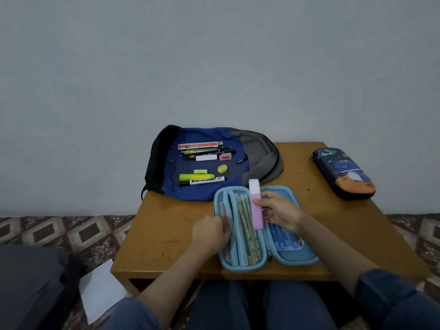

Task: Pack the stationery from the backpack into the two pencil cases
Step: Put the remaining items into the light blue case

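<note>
Over open blue pencil case [292,254], pink highlighter [256,210], white cap, upright

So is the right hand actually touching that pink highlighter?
Touching. In the head view the right hand pinches the pink highlighter, thumb across its front, over the open blue pencil case.

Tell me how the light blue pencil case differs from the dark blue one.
The light blue pencil case lies open, pencils showing inside; the dark blue pencil case is closed. The light one is plain, the dark one has a cartoon print. The light one sits near the person, the dark one at the far right. Both rest on the wooden table.
</note>
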Motion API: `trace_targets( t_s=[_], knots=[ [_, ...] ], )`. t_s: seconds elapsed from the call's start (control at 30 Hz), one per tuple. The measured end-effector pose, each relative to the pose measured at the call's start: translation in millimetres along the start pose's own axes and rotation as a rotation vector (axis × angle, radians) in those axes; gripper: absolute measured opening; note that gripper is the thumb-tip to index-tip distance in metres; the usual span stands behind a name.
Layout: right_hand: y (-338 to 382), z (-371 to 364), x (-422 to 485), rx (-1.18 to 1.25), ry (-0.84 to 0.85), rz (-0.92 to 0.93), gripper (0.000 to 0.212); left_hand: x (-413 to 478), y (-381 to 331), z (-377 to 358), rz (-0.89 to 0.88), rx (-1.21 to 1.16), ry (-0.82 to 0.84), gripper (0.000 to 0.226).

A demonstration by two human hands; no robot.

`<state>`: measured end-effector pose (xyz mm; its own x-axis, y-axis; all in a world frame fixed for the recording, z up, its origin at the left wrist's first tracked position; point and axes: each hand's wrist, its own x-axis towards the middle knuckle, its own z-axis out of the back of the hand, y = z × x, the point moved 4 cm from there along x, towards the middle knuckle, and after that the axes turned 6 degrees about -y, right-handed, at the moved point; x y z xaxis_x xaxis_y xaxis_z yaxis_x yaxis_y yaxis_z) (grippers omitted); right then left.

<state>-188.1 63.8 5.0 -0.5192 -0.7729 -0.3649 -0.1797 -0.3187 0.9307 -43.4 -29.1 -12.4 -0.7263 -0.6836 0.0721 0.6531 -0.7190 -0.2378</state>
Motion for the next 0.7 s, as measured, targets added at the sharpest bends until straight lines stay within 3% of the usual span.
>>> trace_targets(
  t_s=[0.13, 0.3, 0.47, 0.7],
  knots=[
    [-4.0, 5.4, -6.0, -0.012, -0.021, -0.013, 0.010, -1.2, -0.8, -1.6, 0.047, -0.023, 0.015, 0.022],
    [-3.5, 9.8, -10.5, -0.008, -0.074, 0.028, 0.036, -4.8, 0.4, -4.4, 0.086, -0.038, 0.023, 0.032],
    [-2.2, 9.7, -9.3, 0.012, -0.113, 0.046, 0.023, -6.1, 0.3, -8.0, 0.098, -0.021, 0.048, 0.045],
    [1.7, 9.2, -6.5, 0.041, -0.150, 0.117, 0.035, -6.1, 0.8, -8.5, 0.135, -0.063, 0.057, 0.046]
  ],
)
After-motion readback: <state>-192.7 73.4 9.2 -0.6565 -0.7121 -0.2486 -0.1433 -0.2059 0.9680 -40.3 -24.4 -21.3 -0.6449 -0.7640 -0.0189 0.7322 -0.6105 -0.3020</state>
